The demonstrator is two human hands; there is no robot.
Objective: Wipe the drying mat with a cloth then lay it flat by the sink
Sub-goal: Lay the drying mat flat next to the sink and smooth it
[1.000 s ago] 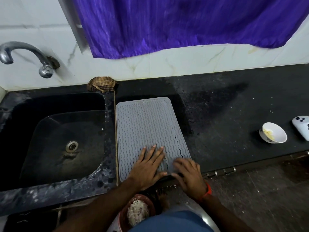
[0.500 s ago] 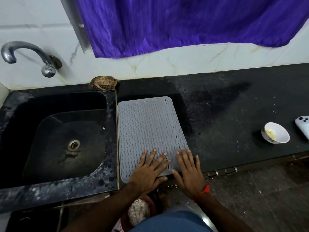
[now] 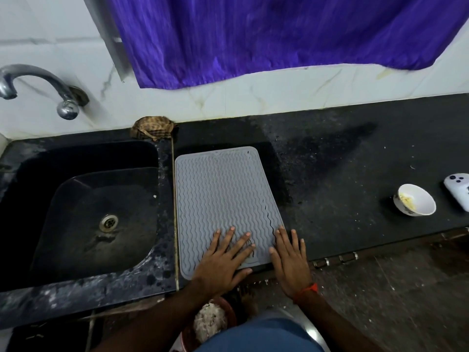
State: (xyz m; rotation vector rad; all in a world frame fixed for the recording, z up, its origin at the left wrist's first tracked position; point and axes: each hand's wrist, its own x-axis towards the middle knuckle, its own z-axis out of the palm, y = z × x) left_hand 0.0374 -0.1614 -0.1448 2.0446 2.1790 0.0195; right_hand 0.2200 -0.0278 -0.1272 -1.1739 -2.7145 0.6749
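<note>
A black stone desk [image 3: 355,174] runs left to right below a white tiled wall [image 3: 253,97], with a purple curtain [image 3: 253,34] hanging over the tiles. A dark sink [image 3: 83,207] is set into the left end of the desk, a chrome tap [image 3: 38,85] reaching over it from the wall.

The grey drying mat [image 3: 223,196] lies flat on the desk just right of the sink, its left edge close along the seam beside the basin. Its long axis runs near to far, one short edge at the near lip of the desk and the other pointing at the wall; the wavy ribs follow the same line.

Both hands press on the mat's near end, fingers straight and spread, holding nothing. The left hand [image 3: 223,262] lies palm down on the ribs. The right hand [image 3: 289,257] now rests across the mat's near right corner, partly on the bare desk, further right than half a second ago; a second ago its fingers were bent on the mat. The mat itself has not moved between frames. An orange band [image 3: 308,289] circles the right wrist.

A brown checked cloth [image 3: 152,128] sits bunched against the wall at the sink's far right corner, well apart from both hands. Far to the right stand a small white bowl [image 3: 416,199] and, just beside it at the frame edge, a white controller [image 3: 459,189].
</note>
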